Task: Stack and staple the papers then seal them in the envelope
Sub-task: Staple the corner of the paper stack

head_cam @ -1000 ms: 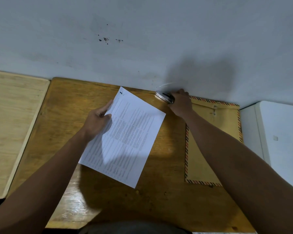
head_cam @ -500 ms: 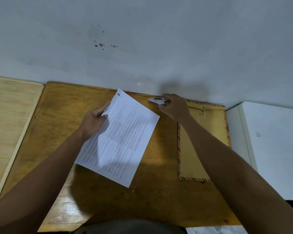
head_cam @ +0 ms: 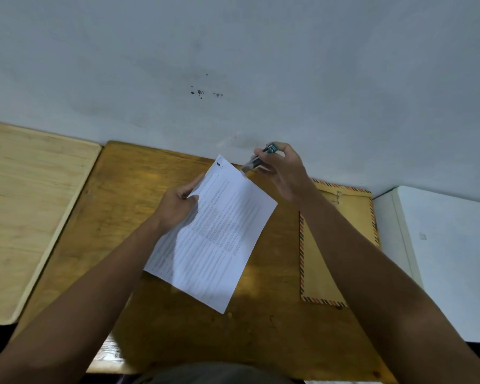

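A stack of white printed papers [head_cam: 219, 234] is held tilted over the brown wooden table [head_cam: 117, 195], with my left hand [head_cam: 178, 206] gripping its left edge. My right hand [head_cam: 286, 173] holds a small metal stapler [head_cam: 257, 160] in the air just beyond the papers' far edge, near the top corner. A brown envelope [head_cam: 316, 267] with a striped border lies flat on the table at the right, partly hidden under my right forearm.
A pale wooden board [head_cam: 25, 212] adjoins the table on the left. A white box-like unit [head_cam: 449, 259] stands at the right. A grey wall [head_cam: 233, 65] runs along the table's far edge.
My right hand has lifted the stapler off the table by the wall and brought it toward the papers' top edge. My left hand still holds the papers.
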